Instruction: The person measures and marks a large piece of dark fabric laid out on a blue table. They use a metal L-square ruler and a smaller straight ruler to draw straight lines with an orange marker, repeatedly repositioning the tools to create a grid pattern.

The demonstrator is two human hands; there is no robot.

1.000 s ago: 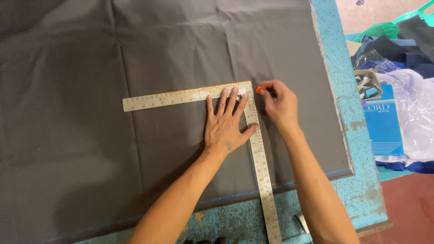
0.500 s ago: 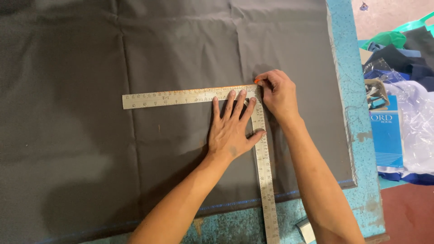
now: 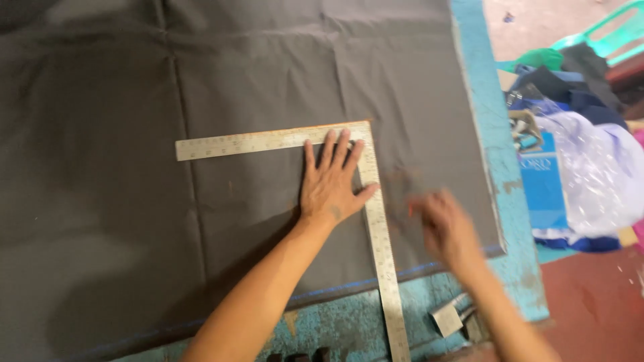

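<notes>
A dark grey cloth (image 3: 268,67) lies spread over a blue table (image 3: 493,161). On it rests a metal L-shaped square (image 3: 255,142), one arm running left and the other down past the cloth's near edge. My left hand (image 3: 332,184) lies flat with fingers spread inside the square's corner, thumb on the downward arm. My right hand (image 3: 446,231) is blurred, just above the cloth to the right of that arm. The blur hides whether its fingers pinch anything.
A small metal object (image 3: 448,318) sits on the table's near edge by my right forearm. Beyond the right edge are a blue box (image 3: 543,191), a clear plastic bag (image 3: 590,174) over dark clothes, and a green plastic chair (image 3: 617,27) on a reddish floor.
My right hand left the square's outer corner, where it pinched a small orange-red piece, and swept down and right. My left hand stayed pressed on the square.
</notes>
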